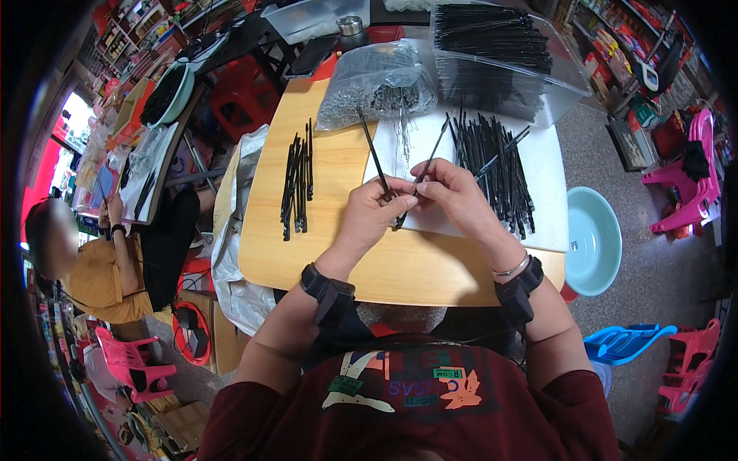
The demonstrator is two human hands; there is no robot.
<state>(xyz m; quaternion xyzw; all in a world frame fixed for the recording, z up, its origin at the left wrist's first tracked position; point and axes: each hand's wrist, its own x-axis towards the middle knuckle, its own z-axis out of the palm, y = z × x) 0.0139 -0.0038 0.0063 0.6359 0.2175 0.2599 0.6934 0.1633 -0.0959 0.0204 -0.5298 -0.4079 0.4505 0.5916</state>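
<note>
Both hands meet over the front part of a white sheet on the wooden table. My left hand is closed around a thin black rod that leans up and to the left. Pinched in the fingers of my right hand is a second black rod, slanting up to the right; its lower end shows beside my left thumb. Whatever small part lies between the fingertips cannot be made out. A small row of black rods lies left of my hands, a larger heap to the right.
Behind my hands stands a clear bag of thin metal pieces. A clear bin full of black rods is at the far right of the table. On the floor at right is a light blue basin. A co-worker sits at left.
</note>
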